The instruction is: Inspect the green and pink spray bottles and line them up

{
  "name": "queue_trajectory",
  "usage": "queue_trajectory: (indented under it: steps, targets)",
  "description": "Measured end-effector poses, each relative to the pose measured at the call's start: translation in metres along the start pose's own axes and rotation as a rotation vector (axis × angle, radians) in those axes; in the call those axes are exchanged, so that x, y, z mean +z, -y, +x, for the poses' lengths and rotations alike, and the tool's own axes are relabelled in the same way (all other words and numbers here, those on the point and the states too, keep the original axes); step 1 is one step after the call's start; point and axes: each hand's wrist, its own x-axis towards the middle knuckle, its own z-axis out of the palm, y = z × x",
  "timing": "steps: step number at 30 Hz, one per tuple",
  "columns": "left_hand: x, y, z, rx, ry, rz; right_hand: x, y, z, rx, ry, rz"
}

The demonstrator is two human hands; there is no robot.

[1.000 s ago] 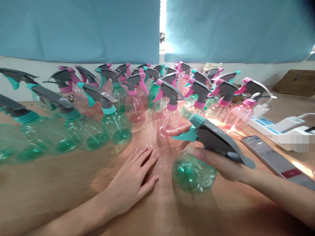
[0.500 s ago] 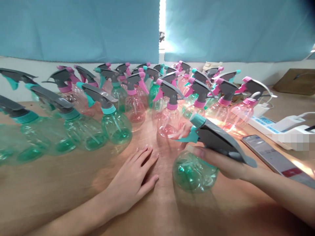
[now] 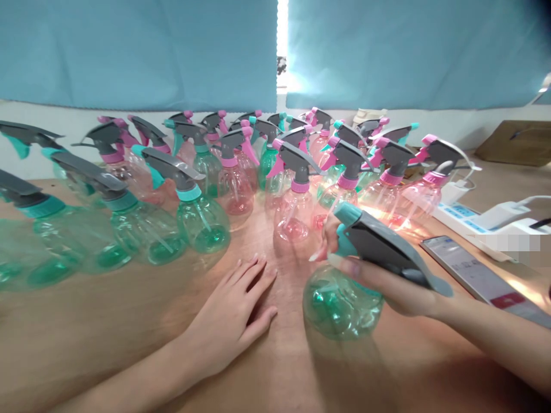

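My right hand (image 3: 379, 281) is closed around the neck of a green spray bottle (image 3: 340, 304) with a grey and teal spray head. The bottle leans, its base toward the left front, and its teal trigger is pulled in under my curled fingers. To the left, my left hand (image 3: 235, 304) lies flat on the wooden table (image 3: 129, 344), fingers stretched out and holding nothing. A standing green spray bottle (image 3: 203, 223) and a pink spray bottle (image 3: 294, 212) are close beyond my hands.
Several more green and pink spray bottles (image 3: 235, 189) crowd the back and left of the table. A phone (image 3: 477, 275) and a white power strip (image 3: 456, 215) with plugs lie at right. A brown box (image 3: 516, 143) and blue curtains (image 3: 142, 51) are behind.
My right fingers have squeezed the spray bottle's trigger in toward the neck; it stuck out to the left before. My left hand has stayed flat in place.
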Motion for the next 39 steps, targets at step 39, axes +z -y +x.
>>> queue_trajectory:
  steps: [39]
  targets:
    - [-0.002,-0.0014,0.0008,-0.022,0.017,-0.041,0.0018,-0.0034,0.0015,-0.094,0.053,-0.017]
